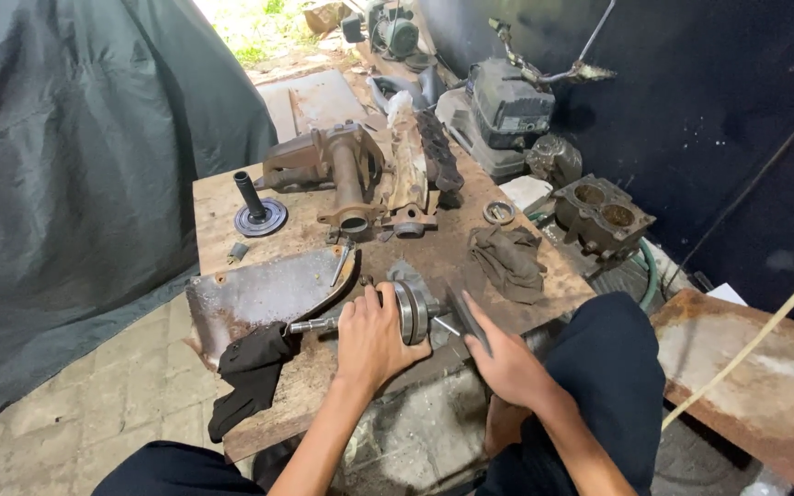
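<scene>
Rusty workbench board [259, 386] lies before you: your left hand [369, 342] wraps closed around a metal shaft with bearing [408, 312] at its near edge, your right hand [507, 367] pinches a dark flat file [467, 317] against it; black cloth [252, 367] nearby.

Outdoor workshop corner, lit by soft daylight from the top of the view. On the left, a large grey-green tarpaulin [57, 184] hanging in folds down to the floor. Below it, a floor of worn stone pavers [112, 395], dusty and uneven. On the right, a dark blue-black wall [719, 101]. In the middle, a low rusty wooden board [222, 211] as workbench. Far behind, green grass [250, 50] in sunlight.
</scene>
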